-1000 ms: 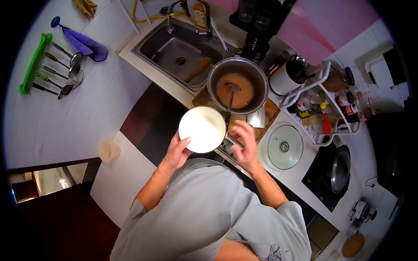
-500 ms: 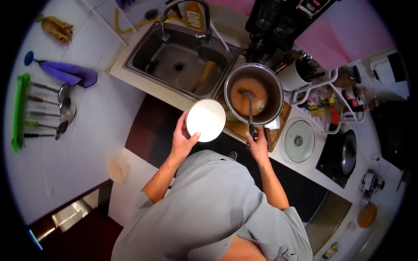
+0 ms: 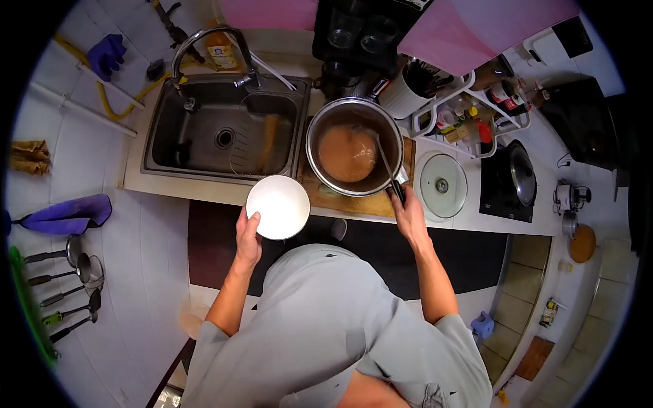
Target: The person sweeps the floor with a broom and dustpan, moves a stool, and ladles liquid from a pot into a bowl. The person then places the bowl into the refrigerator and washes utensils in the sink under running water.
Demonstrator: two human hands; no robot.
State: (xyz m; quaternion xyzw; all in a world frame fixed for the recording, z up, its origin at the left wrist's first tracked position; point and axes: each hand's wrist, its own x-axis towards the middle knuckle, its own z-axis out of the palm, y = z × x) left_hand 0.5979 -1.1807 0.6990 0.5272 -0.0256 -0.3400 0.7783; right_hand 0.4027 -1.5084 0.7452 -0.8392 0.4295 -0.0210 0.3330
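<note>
A white bowl [image 3: 278, 207] is gripped at its left side by my left hand [image 3: 249, 236], thumb over the rim. I see only its bright white inside, apparently with nothing in it. My right hand [image 3: 408, 212] is closed around the dark handle of a ladle [image 3: 386, 160]. The ladle's head lies in the brownish liquid [image 3: 342, 155], partly sunk and hard to make out. That liquid is in a steel pot [image 3: 317, 117] standing on a wooden cutting board [image 3: 360, 203], to the right of and beyond the bowl.
A steel sink [image 3: 204, 129] with a tap [image 3: 246, 49] lies left of the pot. To the right are a glass lid [image 3: 442, 185], a condiment rack [image 3: 469, 151] and a black cooktop [image 3: 500, 204] holding a covered pan [image 3: 522, 178]. Utensils [image 3: 64, 279] hang on the left wall.
My view has turned, so the counter looks more level. The ladle's handle now leans against the pot's right side, and my right hand has swung right with it. The bowl stays in my left hand.
</note>
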